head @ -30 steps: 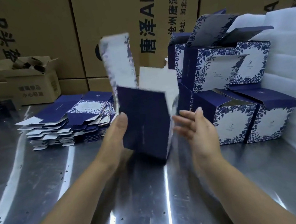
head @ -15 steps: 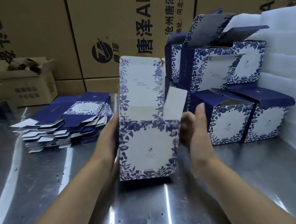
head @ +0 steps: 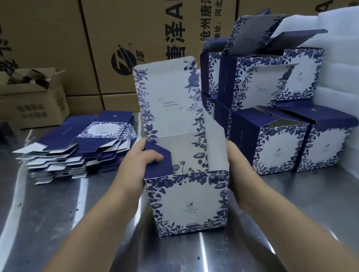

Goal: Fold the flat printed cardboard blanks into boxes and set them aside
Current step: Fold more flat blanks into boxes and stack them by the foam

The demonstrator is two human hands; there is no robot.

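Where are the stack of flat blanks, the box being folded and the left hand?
stack of flat blanks (head: 71,134), head view, top blank's blue panel.
box being folded (head: 189,200), head view, front panel.
left hand (head: 140,161), head view, back of hand.

Light was dim, cool, from overhead. Bright glare streaks ran across metal surface (head: 49,232). Soft shadow lay under forearms (head: 91,238). Wide-angle bend warped edges. Whole picture was slightly soft; cartons (head: 36,40) at back blurred.

A packing warehouse: stacked shipping cartons (head: 142,33) wall a steel worktable (head: 212,257).
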